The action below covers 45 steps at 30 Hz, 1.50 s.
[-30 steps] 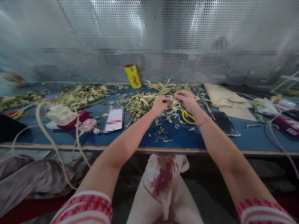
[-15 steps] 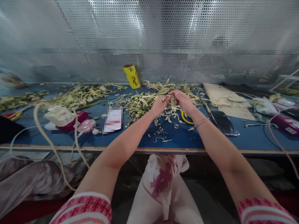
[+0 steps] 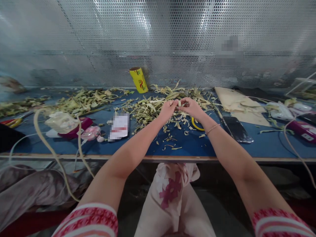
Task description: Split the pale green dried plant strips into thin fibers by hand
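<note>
Left hand (image 3: 168, 108) and right hand (image 3: 191, 107) raised together, pinching one small pale leaf strip (image 3: 179, 103) between fingertips, clear of the blue desk (image 3: 192, 144). Directly above the heap of pale green trimmings (image 3: 148, 110), yellow-handled scissors (image 3: 196, 124) just beside the right wrist.

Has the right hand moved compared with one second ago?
Yes. The right hand has shifted slightly left, away from the black phone.

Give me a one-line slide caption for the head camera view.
Left hand and right hand pinch a pale strip together above a pile of leaf scraps on a blue table.
</note>
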Each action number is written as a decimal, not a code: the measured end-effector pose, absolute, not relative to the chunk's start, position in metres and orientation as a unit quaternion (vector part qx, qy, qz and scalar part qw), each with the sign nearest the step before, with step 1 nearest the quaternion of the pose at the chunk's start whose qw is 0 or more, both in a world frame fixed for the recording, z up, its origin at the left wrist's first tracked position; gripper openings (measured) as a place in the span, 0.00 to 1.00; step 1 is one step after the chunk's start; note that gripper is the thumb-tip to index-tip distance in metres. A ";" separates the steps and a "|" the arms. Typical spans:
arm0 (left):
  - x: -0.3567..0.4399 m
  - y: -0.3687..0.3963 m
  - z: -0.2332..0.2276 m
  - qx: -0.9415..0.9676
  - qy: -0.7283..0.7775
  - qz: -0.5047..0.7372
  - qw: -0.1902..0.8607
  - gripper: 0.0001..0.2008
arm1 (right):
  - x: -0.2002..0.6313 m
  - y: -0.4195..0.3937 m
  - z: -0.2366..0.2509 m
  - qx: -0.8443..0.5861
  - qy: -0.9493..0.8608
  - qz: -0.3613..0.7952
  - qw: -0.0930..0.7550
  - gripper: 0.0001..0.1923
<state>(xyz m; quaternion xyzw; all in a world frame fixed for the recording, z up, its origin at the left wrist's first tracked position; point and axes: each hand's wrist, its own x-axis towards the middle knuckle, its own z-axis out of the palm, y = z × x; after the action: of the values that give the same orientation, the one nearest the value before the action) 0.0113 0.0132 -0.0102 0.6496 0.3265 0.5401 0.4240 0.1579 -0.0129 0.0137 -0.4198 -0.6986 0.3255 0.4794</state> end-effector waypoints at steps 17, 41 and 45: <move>0.016 -0.002 -0.002 0.540 0.257 0.561 0.572 0.16 | 0.154 -0.015 0.018 -0.437 -0.683 0.269 0.520 0.19; 0.014 0.000 -0.004 0.601 0.310 0.558 0.481 0.19 | 0.151 -0.010 0.012 -0.493 -0.540 0.490 0.475 0.18; 0.014 -0.007 -0.001 0.623 0.294 0.529 0.496 0.22 | 0.153 -0.010 0.016 -0.465 -0.510 0.559 0.461 0.19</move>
<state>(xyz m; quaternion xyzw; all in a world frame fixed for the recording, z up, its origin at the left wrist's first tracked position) 0.0143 -0.0069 -0.0008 0.6233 0.2939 0.5287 0.4956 0.1531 -0.0095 0.0159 -0.4647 -0.5097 0.5586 0.4606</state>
